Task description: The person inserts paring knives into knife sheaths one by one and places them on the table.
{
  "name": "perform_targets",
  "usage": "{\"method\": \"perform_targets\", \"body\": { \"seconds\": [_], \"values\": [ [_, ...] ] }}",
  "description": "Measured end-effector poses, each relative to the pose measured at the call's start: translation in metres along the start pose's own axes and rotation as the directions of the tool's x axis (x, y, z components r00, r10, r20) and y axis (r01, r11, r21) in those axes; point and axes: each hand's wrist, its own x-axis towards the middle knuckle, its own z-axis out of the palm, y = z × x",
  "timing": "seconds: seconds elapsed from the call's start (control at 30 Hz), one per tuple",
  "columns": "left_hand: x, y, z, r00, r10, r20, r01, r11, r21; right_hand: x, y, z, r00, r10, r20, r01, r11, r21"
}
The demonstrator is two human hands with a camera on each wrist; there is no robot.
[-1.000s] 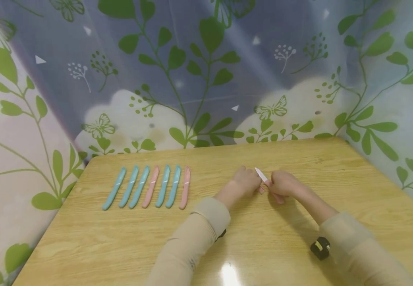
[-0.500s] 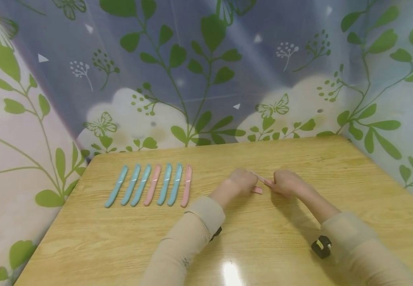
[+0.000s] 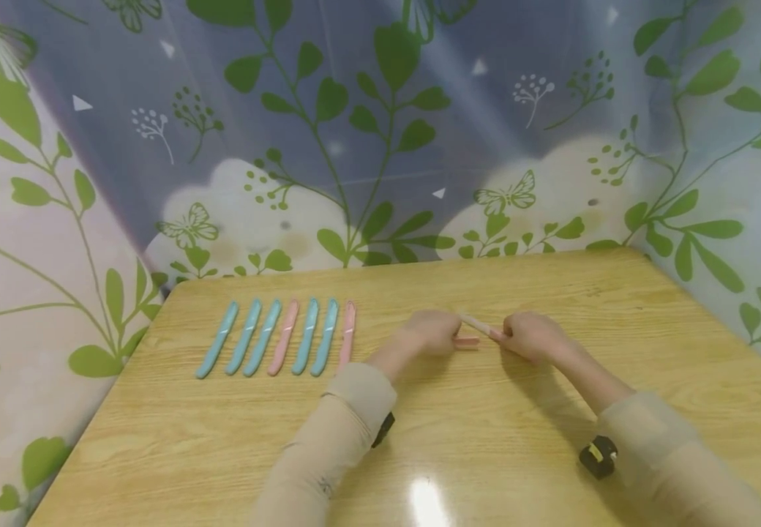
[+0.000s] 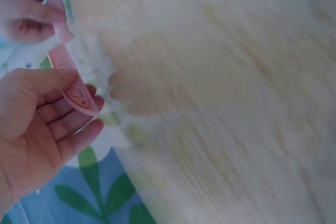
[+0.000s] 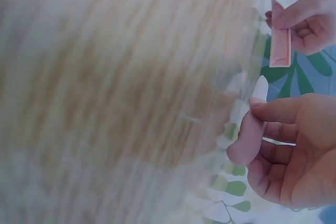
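Observation:
My left hand (image 3: 429, 333) pinches a pink knife sheath (image 5: 281, 45) between thumb and fingers; the left wrist view shows raised patterns along it. Opposite, my right hand (image 3: 535, 337) grips the pink handle (image 5: 245, 142) of a small paring knife, its pale blade (image 3: 477, 324) bare and pointing left toward the left hand. Sheath and knife are apart, held just above the table (image 3: 486, 424). In the right wrist view the thumb lies on the handle near the blade (image 5: 261, 87).
On the left of the table lies a row of sheathed knives, several blue (image 3: 216, 342) and two pink (image 3: 284, 340), side by side. The left sleeve (image 3: 331, 432) overlaps the lower end of the rightmost pink knife (image 3: 349, 329). A patterned curtain (image 3: 380, 132) hangs behind the table.
My left hand has drawn to the left with the sheath, widening the gap between the hands. The blade has turned flatter, while the right hand stays nearly in place.

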Motion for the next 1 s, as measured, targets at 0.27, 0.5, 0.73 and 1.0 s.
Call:
{"method": "perform_targets", "body": {
  "seconds": [0.27, 0.5, 0.73, 1.0],
  "values": [
    [-0.024, -0.037, -0.007, 0.996, 0.042, -0.075, -0.07, 0.908, -0.414, -0.011, -0.007, -0.007, 0.999, -0.029, -0.033, 0.034, 0.984, 0.175],
    [-0.045, -0.069, -0.013, 0.995, 0.001, -0.1, -0.067, 0.749, -0.659, -0.022, -0.017, -0.018, 0.988, -0.154, -0.012, 0.149, 0.928, 0.342],
    [-0.054, -0.081, -0.013, 0.996, -0.02, -0.091, -0.057, 0.638, -0.768, -0.027, -0.02, -0.015, 0.978, -0.21, 0.021, 0.189, 0.917, 0.35],
    [-0.058, -0.082, -0.017, 0.997, -0.012, -0.08, -0.056, 0.611, -0.79, -0.028, -0.021, -0.017, 0.978, -0.208, 0.036, 0.184, 0.925, 0.331]
  ]
}}
